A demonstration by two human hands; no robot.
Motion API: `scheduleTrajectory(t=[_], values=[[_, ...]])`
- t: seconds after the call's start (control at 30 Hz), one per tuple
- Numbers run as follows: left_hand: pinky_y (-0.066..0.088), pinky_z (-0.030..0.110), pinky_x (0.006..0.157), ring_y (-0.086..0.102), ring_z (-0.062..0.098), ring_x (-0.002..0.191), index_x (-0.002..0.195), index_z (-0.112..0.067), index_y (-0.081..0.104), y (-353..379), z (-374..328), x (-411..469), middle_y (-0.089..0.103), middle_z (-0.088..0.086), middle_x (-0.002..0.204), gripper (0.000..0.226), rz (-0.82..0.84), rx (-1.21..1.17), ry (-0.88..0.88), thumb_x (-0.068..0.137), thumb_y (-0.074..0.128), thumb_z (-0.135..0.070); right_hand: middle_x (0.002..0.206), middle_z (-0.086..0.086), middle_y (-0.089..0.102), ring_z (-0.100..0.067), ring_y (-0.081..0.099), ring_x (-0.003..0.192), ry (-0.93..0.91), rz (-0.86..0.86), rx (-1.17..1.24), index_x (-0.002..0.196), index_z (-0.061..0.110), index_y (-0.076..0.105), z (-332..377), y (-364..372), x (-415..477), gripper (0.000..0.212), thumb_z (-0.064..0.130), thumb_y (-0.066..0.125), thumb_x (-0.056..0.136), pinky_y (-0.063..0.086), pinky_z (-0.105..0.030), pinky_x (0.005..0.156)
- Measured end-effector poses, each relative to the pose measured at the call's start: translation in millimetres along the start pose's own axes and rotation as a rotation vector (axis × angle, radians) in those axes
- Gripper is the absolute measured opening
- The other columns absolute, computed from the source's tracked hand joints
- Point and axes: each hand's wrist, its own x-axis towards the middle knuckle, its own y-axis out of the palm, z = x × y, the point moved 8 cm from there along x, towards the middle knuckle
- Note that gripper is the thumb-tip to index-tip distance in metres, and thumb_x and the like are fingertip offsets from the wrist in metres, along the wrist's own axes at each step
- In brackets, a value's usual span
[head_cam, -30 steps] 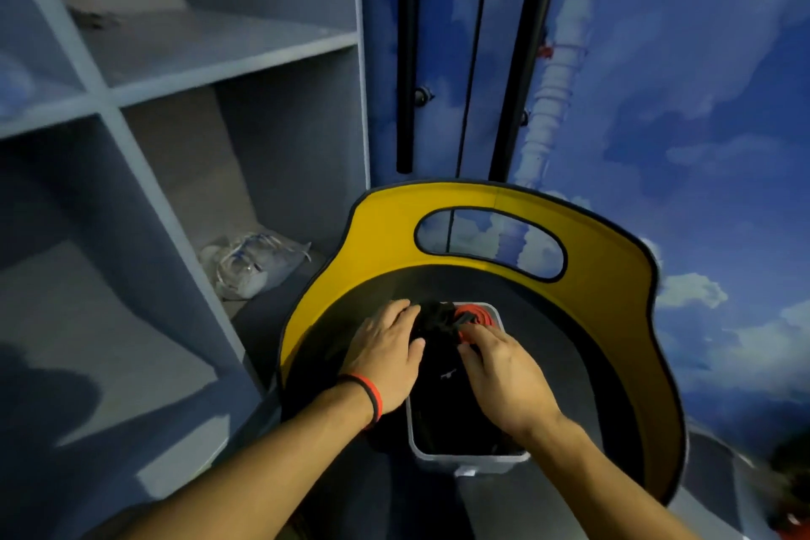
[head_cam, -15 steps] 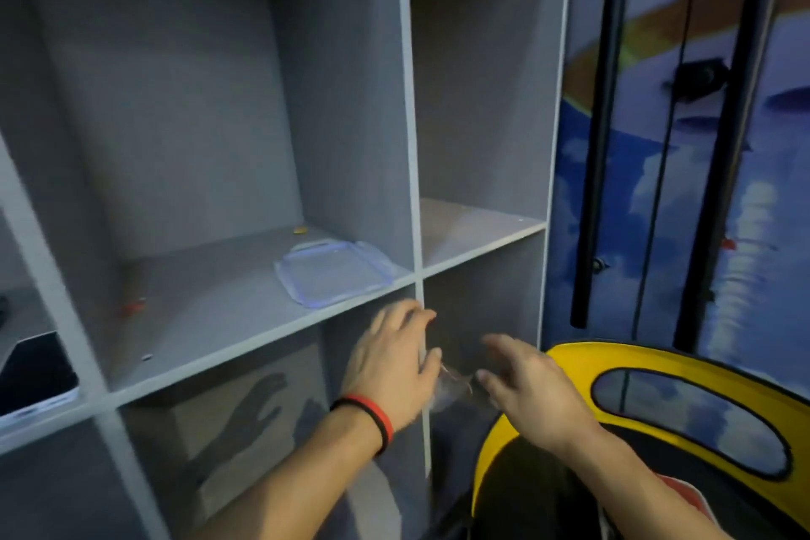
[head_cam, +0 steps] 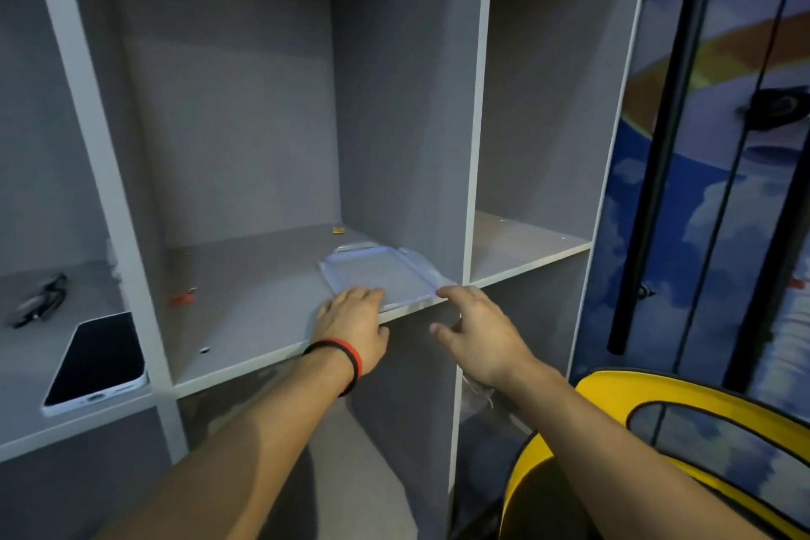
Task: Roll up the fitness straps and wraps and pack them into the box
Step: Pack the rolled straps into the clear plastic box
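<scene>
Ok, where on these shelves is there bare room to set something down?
Free: the right shelf, and the middle shelf between the orange bit and the clear lid. Crowded: around the lid, where left hand and right hand reach, and the left shelf with the phone.

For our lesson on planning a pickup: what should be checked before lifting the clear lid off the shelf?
1. The lid lies flat by the shelf front edge: ok.
2. Nothing rests on it: ok.
3. The left hand touches the lid's near edge: ok.
4. The right hand grips the lid: not ok, only a fingertip nears its corner.
5. The box is ready: cannot tell, out of view.
</scene>
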Motion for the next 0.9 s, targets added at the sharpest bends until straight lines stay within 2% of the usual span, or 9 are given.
scheduleTrajectory(t=[0.13, 0.23, 0.33, 0.4, 0.53, 0.6, 0.7, 0.8, 0.9], values=[[0.034, 0.035, 0.097, 0.054, 0.02, 0.107, 0.114, -0.035, 0.068, -7.8, -0.5, -11.1, 0.052, -0.008, 0.108, 0.041, -0.185, 0.077, 0.068, 0.082, 0.063, -0.011, 0.158, 0.02, 0.021, -0.016, 0.052, 0.131, -0.013, 0.018, 0.035, 0.157, 0.033, 0.027, -11.8, 11.5, -6.5, 0.074, 0.035, 0.067, 0.095, 0.049, -0.041, 0.106], [0.046, 0.036, 0.089, 0.057, 0.021, 0.082, 0.097, -0.033, 0.076, -29.3, -19.3, -32.6, 0.049, -0.007, 0.085, 0.031, -0.328, -0.084, 0.287, 0.08, 0.073, -0.008, 0.16, 0.021, 0.019, -0.013, 0.042, 0.141, -0.001, -0.051, 0.097, 0.16, 0.035, 0.017, -23.0, 4.7, -17.3, 0.088, 0.027, 0.072, 0.092, 0.046, -0.038, 0.111], [0.048, 0.032, 0.074, 0.055, 0.015, 0.082, 0.1, -0.03, 0.075, -64.2, -48.0, -63.6, 0.05, -0.01, 0.089, 0.015, -0.385, -0.358, 0.46, 0.09, 0.069, -0.019, 0.159, 0.015, 0.031, -0.01, 0.04, 0.144, 0.069, -0.148, 0.269, 0.16, 0.037, 0.018, -41.9, -12.7, -35.9, 0.093, 0.021, 0.075, 0.088, 0.042, -0.039, 0.116], [0.046, 0.026, 0.069, 0.056, 0.011, 0.08, 0.101, -0.024, 0.075, -91.1, -73.1, -79.3, 0.051, -0.011, 0.09, 0.012, -0.379, -0.544, 0.523, 0.093, 0.066, -0.022, 0.151, 0.016, 0.046, -0.005, 0.046, 0.138, 0.082, -0.173, 0.365, 0.154, 0.041, 0.029, -51.2, -28.3, -53.8, 0.087, 0.018, 0.077, 0.084, 0.045, -0.038, 0.113], [0.044, 0.013, 0.073, 0.059, 0.011, 0.085, 0.101, -0.017, 0.073, -115.5, -140.8, -92.1, 0.054, -0.01, 0.091, 0.009, -0.263, -0.76, 0.597, 0.094, 0.067, -0.02, 0.122, 0.028, 0.064, 0.013, 0.056, 0.118, 0.077, -0.219, 0.489, 0.14, 0.036, 0.043, -72.4, -67.2, -95.3, 0.068, 0.009, 0.076, 0.088, 0.046, -0.008, 0.093], [0.048, 0.015, 0.077, 0.061, 0.01, 0.089, 0.103, -0.018, 0.074, -101.6, -169.3, -88.9, 0.058, -0.01, 0.091, 0.011, -0.178, -0.884, 0.58, 0.095, 0.066, -0.02, 0.12, 0.03, 0.064, 0.008, 0.059, 0.117, 0.096, -0.258, 0.544, 0.139, 0.032, 0.046, -92.0, -85.0, -117.7, 0.062, 0.009, 0.075, 0.09, 0.05, -0.011, 0.091], [0.053, 0.025, 0.086, 0.066, 0.013, 0.095, 0.105, -0.02, 0.075, -54.0, -207.7, -80.6, 0.066, -0.006, 0.096, 0.014, 0.003, -1.08, 0.517, 0.094, 0.067, -0.016, 0.121, 0.019, 0.067, 0.003, 0.06, 0.115, 0.192, -0.33, 0.573, 0.131, 0.031, 0.054, -135.1, -104.9, -151.9, 0.043, 0.019, 0.072, 0.094, 0.053, -0.021, 0.091], [0.058, 0.031, 0.081, 0.071, 0.017, 0.086, 0.094, -0.023, 0.075, 5.6, -236.7, -77.8, 0.073, 0.002, 0.088, 0.011, 0.138, -1.281, 0.343, 0.093, 0.068, -0.014, 0.101, 0.002, 0.072, -0.016, 0.068, 0.1, 0.324, -0.394, 0.61, 0.11, 0.02, 0.064, -190.2, -118.8, -191.9, 0.017, 0.026, 0.068, 0.095, 0.055, -0.043, 0.093], [0.056, 0.027, 0.068, 0.068, 0.01, 0.071, 0.089, -0.018, 0.072, 68.4, -263.4, -78.9, 0.069, 0.004, 0.075, 0.01, 0.247, -1.407, 0.119, 0.096, 0.065, -0.015, 0.073, 0.008, 0.059, -0.01, 0.059, 0.072, 0.425, -0.447, 0.615, 0.091, 0.008, 0.055, -234.3, -125.6, -233.2, 0.019, 0.021, 0.065, 0.1, 0.051, -0.033, 0.075]])
